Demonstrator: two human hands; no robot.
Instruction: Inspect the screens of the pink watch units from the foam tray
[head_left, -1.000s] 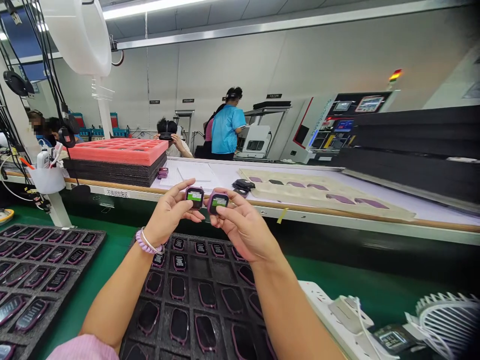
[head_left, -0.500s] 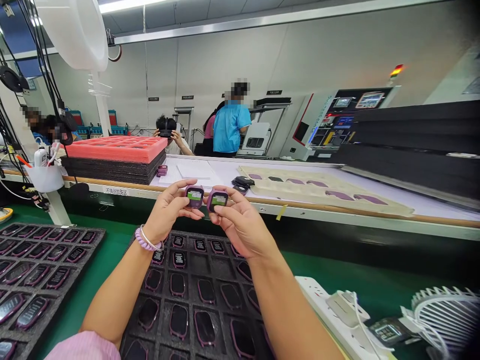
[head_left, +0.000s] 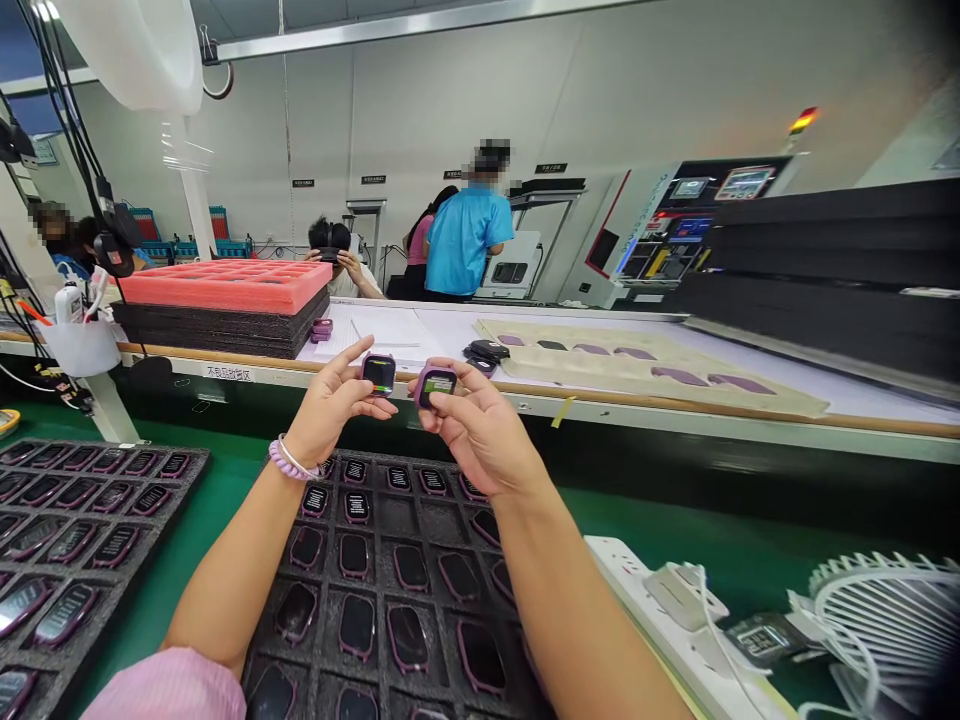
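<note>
Green worktop (head_left: 225,490), workshop behind. Left hand (head_left: 328,410) grip clamped on left watch (head_left: 379,375), right hand (head_left: 487,435) grip clamped on right watch (head_left: 435,387); both held up over the foam tray (head_left: 381,625), apart. Left screen mostly dark with a coloured strip, right shows a green band. Progress looks partial: upper-row watches (head_left: 357,507) show white text, lower ones dark, probably still left.

the left black foam tray (head_left: 152,535) runs past 2 view edges; the right forearm (head_left: 566,590) hides part of the middle black foam tray (head_left: 444,522); the square purple-rimmed watch (head_left: 438,381) in the right fingers (head_left: 460,413) has markings too small to read.
</note>
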